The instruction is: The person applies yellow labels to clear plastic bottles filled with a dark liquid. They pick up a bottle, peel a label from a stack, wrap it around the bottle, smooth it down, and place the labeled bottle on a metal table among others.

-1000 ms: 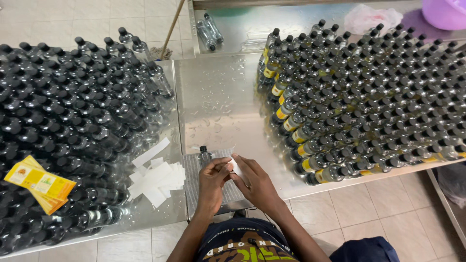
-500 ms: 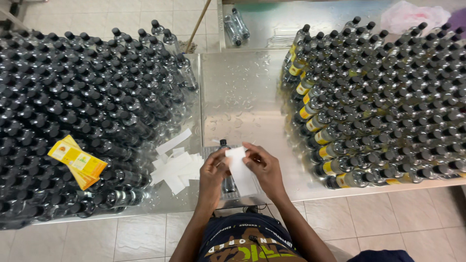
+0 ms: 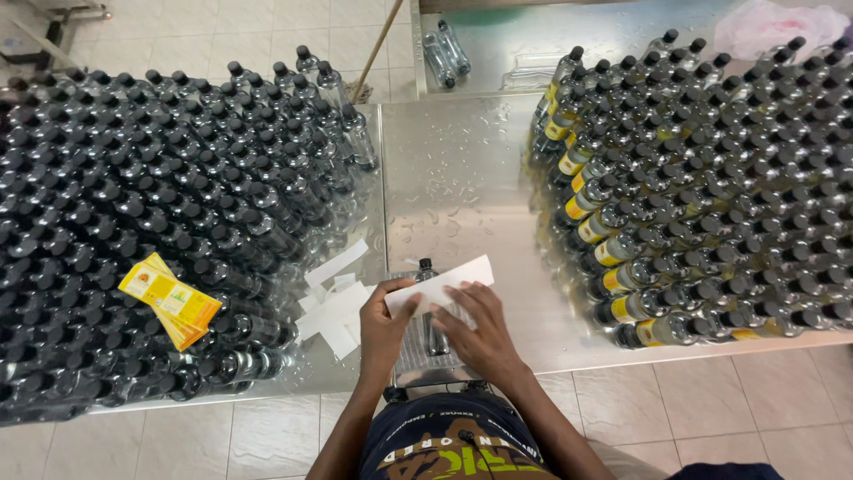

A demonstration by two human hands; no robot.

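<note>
Where the steel table [image 3: 462, 178] runs wet with scattered droplets, both hands work at its near edge over a small ribbed tray [image 3: 418, 356]. The left hand [image 3: 384, 324] pinches the near-left end of a white paper strip [image 3: 440, 284], thumb on top, and the right hand [image 3: 480, 329] lies with its fingers spread on the strip's middle, pressing it down. The strip lies across a clear bottle with a black cap [image 3: 428, 307], which rests on its side on the tray, cap pointing away from the person.

Just left of the hands lies a loose heap of white backing strips [image 3: 333, 302]. Beyond it, unlabelled black-capped bottles [image 3: 160, 222] crowd the left part of the table, with a stack of yellow labels [image 3: 169, 300] lying on top of them. To the right stand rows of bottles with yellow labels [image 3: 711, 196]. A second steel surface [image 3: 533, 36] at the top carries two bottles lying flat [image 3: 446, 52] and a pink plastic bag [image 3: 773, 25]. The floor is pale tile [image 3: 267, 31], and a wooden stick [image 3: 378, 49] leans by the table.
</note>
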